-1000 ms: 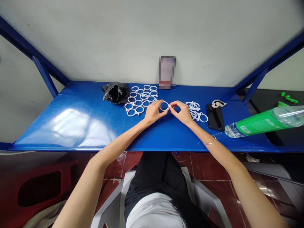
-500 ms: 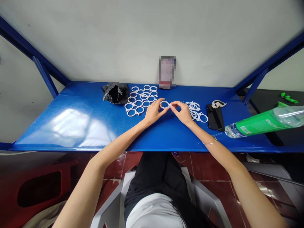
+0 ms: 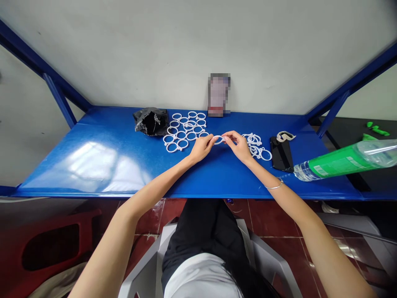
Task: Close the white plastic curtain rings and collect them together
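Observation:
Between my two hands is a white plastic ring (image 3: 219, 142), held just above the blue table (image 3: 204, 178). My left hand (image 3: 202, 147) pinches its left side between thumb and fingers. On the opposite side, the fingers of my right hand (image 3: 236, 145) are closed on its edge, where a small knob on such rings may be hidden. Several similar white rings (image 3: 180, 135) with small knobs lie spread beyond my left hand. A smaller overlapping cluster of rings (image 3: 266, 155) lies just right of my right hand.
A torn black plastic bag (image 3: 151, 121) sits left of the spread rings. At right are a black phone (image 3: 281, 155), a whitish looped strap (image 3: 285, 136) and a green-labelled bottle (image 3: 344, 160) lying across the table edge. A blurred-out upright device (image 3: 218, 95) leans on the wall.
My left hand has shifted slightly right and closed its fingers onto the ring's left side. The ring has tilted and moved a little right; my right hand keeps its hold.

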A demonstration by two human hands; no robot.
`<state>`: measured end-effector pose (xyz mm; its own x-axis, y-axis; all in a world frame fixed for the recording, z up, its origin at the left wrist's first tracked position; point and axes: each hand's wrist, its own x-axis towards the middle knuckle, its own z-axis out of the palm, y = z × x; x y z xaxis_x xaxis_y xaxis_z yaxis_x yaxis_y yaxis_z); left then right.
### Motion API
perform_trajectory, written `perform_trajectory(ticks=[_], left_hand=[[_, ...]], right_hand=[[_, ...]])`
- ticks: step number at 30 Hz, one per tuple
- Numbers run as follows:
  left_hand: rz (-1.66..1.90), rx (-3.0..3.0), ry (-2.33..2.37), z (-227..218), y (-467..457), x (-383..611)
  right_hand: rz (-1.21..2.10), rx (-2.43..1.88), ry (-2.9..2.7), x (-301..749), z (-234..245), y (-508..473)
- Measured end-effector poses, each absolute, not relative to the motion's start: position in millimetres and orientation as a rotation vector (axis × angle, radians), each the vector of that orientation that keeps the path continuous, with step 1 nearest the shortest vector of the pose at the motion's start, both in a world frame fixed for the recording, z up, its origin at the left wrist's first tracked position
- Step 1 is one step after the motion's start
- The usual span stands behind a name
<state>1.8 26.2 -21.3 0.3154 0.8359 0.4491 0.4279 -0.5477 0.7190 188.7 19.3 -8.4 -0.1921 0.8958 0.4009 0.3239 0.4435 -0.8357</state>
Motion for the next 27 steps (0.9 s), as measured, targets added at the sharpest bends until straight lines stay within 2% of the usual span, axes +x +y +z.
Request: perform_trajectory(ticks=[5, 10, 27], left_hand=[[1.203, 1.844, 1.074, -20.0, 26.2, 2.9], [1.196, 1.667, 1.024, -24.7, 29.6, 2.5], [1.231, 1.742, 1.063, -20.8, 27.3, 3.6]], right_hand=[[0.723, -1.008, -1.816, 187.9, -7.9, 17.7], [0.561, -1.005, -1.930, 186.7, -6.8, 15.7], [0.312, -1.012, -2.075, 190.0, -6.8, 15.3]])
